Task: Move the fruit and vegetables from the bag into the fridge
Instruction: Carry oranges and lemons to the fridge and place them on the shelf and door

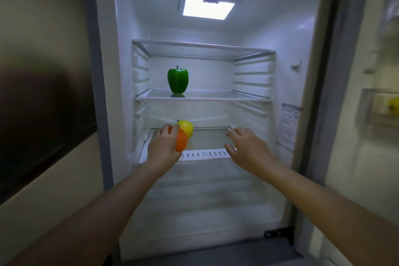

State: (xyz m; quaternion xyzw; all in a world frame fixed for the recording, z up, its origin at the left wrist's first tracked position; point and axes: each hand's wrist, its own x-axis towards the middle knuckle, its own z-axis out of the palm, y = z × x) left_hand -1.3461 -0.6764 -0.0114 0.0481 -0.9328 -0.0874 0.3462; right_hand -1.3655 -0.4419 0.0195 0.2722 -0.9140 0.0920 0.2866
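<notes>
the fridge [287, 28] stands open, interior light [208, 8] on. its door [380, 114] is swung out to the right, and a yellow item [393, 104] sits blurred in one door rack; what it is cannot be told. three glass shelves are in view: one upper shelf [203, 46], one middle shelf [203, 97], one lower shelf [207, 154] with a slotted white front trim.

both forearms reach forward into the cabinet at the level of the lower shelf. the left hand [163, 148] is turned with its back toward the viewer, the grip grasping an orange fruit [181, 140] from the left side, fingers curled over its top. the fruit is held just above the left part of the lower shelf; whether it touches the glass cannot be told. the right hand [246, 146] hovers palm down over the right part of the same shelf, its grip released, fingers loosely spread and holding nothing.

produce count: one green bell pepper [178, 80] upright on the middle shelf, left of centre; one yellow fruit [186, 128] on the lower shelf, directly behind and touching the orange fruit; one orange fruit in hand. total three inside.
</notes>
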